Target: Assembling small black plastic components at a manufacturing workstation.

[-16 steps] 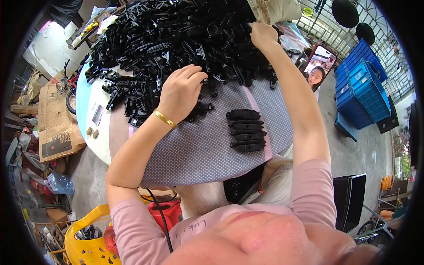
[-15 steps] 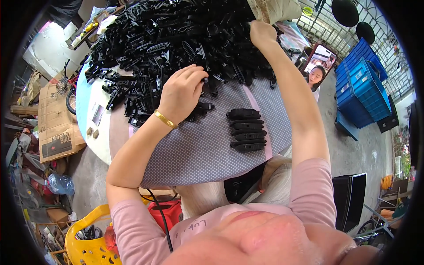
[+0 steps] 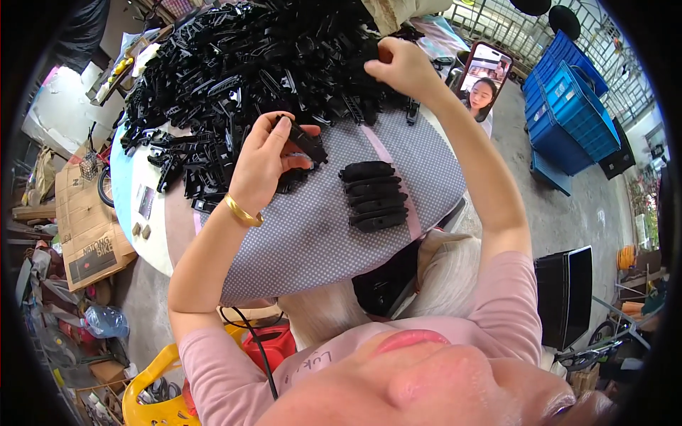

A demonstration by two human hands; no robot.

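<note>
My left hand [image 3: 264, 157] grips a long black plastic part [image 3: 310, 144] between thumb and fingers, tilted above the front of the pile. Farther right, my right hand [image 3: 405, 69] is at the right side of the pile, its fingers curled in; anything between them is lost against the black. The big pile of black plastic parts [image 3: 241, 64] covers the far part of the round table. Nearer me, several similar black pieces [image 3: 374, 195] lie side by side in a neat column on the dotted grey cloth [image 3: 298, 241].
A phone [image 3: 486, 79] showing a person on its screen stands at the table's right edge. A pale sack [image 3: 398, 13] sits behind the pile. Blue crates [image 3: 568, 106] stand to the right, a cardboard box [image 3: 89, 234] to the left. A yellow chair [image 3: 153, 397] is at lower left.
My left hand has lifted a black part off the pile and turned it into view. My right hand has come away from the sack, toward the pile. The whole view has shifted slightly.
</note>
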